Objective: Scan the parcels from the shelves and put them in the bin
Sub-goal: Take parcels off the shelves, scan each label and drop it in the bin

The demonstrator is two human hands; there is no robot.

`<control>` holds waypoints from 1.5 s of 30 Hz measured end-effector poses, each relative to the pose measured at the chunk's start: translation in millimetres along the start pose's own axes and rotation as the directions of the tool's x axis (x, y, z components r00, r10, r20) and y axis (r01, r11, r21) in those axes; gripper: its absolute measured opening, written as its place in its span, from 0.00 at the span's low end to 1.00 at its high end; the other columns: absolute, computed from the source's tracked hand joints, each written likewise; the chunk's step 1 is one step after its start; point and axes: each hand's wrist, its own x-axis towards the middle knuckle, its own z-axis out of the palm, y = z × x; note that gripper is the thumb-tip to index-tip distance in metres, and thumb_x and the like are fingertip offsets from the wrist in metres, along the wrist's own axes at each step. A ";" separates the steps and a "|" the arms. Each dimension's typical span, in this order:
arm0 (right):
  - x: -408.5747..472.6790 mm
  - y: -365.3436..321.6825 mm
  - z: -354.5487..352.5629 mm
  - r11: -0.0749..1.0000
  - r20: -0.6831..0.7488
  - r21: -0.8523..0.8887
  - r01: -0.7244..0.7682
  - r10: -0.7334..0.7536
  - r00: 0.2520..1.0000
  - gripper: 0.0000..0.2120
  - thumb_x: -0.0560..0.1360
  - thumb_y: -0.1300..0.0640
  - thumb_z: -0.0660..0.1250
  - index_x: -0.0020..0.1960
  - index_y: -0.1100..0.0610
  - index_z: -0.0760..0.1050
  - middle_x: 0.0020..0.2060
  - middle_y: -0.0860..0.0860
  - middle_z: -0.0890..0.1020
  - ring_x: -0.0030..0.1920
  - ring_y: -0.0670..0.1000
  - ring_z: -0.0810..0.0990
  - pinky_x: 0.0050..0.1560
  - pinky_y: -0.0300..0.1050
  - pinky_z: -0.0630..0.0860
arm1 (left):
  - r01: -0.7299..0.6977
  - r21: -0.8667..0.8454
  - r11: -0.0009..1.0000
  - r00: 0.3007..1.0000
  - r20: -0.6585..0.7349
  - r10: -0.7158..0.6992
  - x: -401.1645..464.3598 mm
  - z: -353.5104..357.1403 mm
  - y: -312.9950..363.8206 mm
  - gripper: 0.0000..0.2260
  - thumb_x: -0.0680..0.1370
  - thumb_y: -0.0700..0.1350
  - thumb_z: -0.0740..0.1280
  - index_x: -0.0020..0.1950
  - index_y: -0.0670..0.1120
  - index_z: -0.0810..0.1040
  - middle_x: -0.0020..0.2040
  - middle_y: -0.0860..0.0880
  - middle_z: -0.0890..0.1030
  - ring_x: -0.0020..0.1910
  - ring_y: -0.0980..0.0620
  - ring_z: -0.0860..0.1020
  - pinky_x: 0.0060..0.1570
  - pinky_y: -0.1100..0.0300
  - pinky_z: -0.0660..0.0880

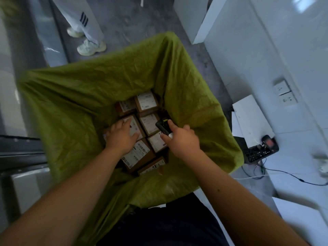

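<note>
Right, both hands are down in the green-lined bin [74,96]: left hand [122,137] w/ fingers spread flat on a parcel [135,128] in the bottom layer, right hand [182,139] wrapped round the scanner [164,126]. Probably the placing step, though blur hides the fingertips. Seat that box square beside its neighbours, label up, and keep the scanner clear of the liner.

Bin liner [85,96] crinkled matt cloth; parcels [140,157] matt cardboard, paper labels.
</note>
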 end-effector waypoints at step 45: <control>-274.0 -62.5 -34.9 -0.179 0.274 0.008 0.984 -0.946 -0.175 0.29 0.80 0.33 0.61 0.79 0.40 0.61 0.58 0.54 0.78 0.55 0.55 0.79 0.59 0.56 0.79 | 0.750 -0.560 0.351 -0.003 -0.534 -0.846 -547.5 12.9 130.7 0.40 0.79 0.69 0.63 0.85 0.58 0.47 0.86 0.47 0.51 0.84 0.42 0.48 0.80 0.38 0.52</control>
